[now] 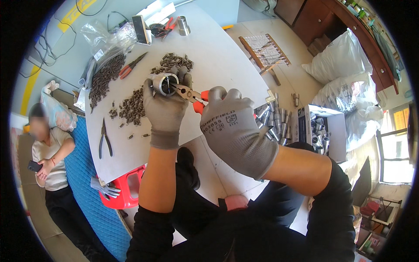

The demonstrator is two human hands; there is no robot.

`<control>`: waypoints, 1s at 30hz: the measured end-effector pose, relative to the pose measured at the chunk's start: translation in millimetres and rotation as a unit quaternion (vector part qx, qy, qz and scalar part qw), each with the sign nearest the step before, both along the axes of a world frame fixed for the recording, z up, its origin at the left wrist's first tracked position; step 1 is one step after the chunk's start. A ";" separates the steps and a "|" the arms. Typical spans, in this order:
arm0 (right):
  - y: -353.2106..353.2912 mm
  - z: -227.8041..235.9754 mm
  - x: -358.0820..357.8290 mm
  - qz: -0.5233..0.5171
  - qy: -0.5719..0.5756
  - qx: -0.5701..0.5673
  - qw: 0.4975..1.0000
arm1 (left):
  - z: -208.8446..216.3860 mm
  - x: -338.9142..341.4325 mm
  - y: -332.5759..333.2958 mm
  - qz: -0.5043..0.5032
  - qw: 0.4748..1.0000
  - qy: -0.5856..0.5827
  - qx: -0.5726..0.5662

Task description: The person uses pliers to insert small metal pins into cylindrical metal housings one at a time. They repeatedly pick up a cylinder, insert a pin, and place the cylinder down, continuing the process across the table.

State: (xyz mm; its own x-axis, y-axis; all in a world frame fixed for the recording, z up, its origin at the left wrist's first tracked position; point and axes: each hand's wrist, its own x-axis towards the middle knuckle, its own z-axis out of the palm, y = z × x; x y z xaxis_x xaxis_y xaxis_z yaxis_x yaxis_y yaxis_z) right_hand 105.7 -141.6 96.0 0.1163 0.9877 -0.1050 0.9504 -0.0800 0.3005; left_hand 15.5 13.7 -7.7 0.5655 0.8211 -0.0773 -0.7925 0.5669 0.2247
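My left hand (167,109), in a grey glove, is closed around a short hollow metal cylinder (159,84), its open end tilted toward the right. In my gloved right hand (233,129) is a pair of pliers (187,93) with red handles. The jaws reach the rim of the cylinder's opening; what they grip inside, if anything, I cannot make out. Small dark metal pieces lie in heaps beside my left hand (132,107) and beyond it. Further left are red-handled pliers (127,70) and black-handled pliers (104,139).
On the white table (214,43) a phone (140,29) stands upright near another metal cylinder (183,27). Many cylinders fill a box (337,131) and lie beside it. A woven stool (267,50), red stool (131,188) and white sacks (338,61) surround me. A person (56,153) reclines left.
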 end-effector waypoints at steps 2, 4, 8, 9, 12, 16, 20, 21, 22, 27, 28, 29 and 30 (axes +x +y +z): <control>0.3 11.5 5.5 0.019 0.041 -0.057 0.997 | -1.1 -0.5 0.5 -0.003 1.000 0.000 -0.005; 4.6 20.6 11.4 0.022 0.088 -0.099 0.991 | -2.8 -0.7 0.9 -0.012 1.000 -0.005 0.017; 8.5 30.4 17.7 0.026 0.143 -0.156 0.977 | -5.7 -0.7 1.9 -0.011 1.000 0.014 0.022; 8.0 31.2 19.2 0.036 0.144 -0.164 0.975 | -6.5 -2.2 0.8 -0.034 0.998 0.008 0.055; 4.7 31.6 25.2 0.068 0.165 -0.156 0.972 | -7.6 -2.8 1.1 -0.051 0.998 -0.013 0.044; 2.8 29.3 36.3 0.047 0.251 -0.152 0.955 | -8.2 -1.7 1.3 -0.051 0.998 -0.022 0.018; 2.8 26.7 45.0 0.021 0.321 -0.156 0.934 | -9.3 0.1 0.7 -0.037 0.999 -0.006 0.015; 3.8 25.8 46.6 0.023 0.336 -0.150 0.929 | -9.4 0.3 1.0 -0.048 0.998 -0.013 0.026; 4.5 25.0 48.1 0.029 0.342 -0.146 0.928 | -9.5 0.5 1.1 -0.038 0.999 -0.003 0.021; 1.4 15.8 50.3 0.058 0.368 -0.090 0.924 | -8.8 0.2 1.6 -0.051 0.997 0.015 0.049; 0.1 13.2 52.1 0.062 0.380 -0.093 0.918 | -8.8 0.2 1.4 -0.052 0.998 0.015 0.040; 0.3 10.6 55.1 0.071 0.392 -0.096 0.912 | -8.4 -0.3 1.6 -0.050 0.998 0.021 0.041; 1.0 8.1 58.4 0.081 0.403 -0.099 0.906 | -8.2 -0.6 1.8 -0.047 0.998 0.027 0.042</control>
State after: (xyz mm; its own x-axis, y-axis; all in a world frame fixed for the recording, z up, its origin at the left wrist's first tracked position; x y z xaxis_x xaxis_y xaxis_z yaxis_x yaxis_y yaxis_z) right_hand 164.1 -140.6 104.0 -0.2218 0.9375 -0.2681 0.8620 0.0600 -0.5033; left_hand 14.9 15.5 -15.9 0.6367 0.7699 -0.0432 -0.7228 0.6154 0.3144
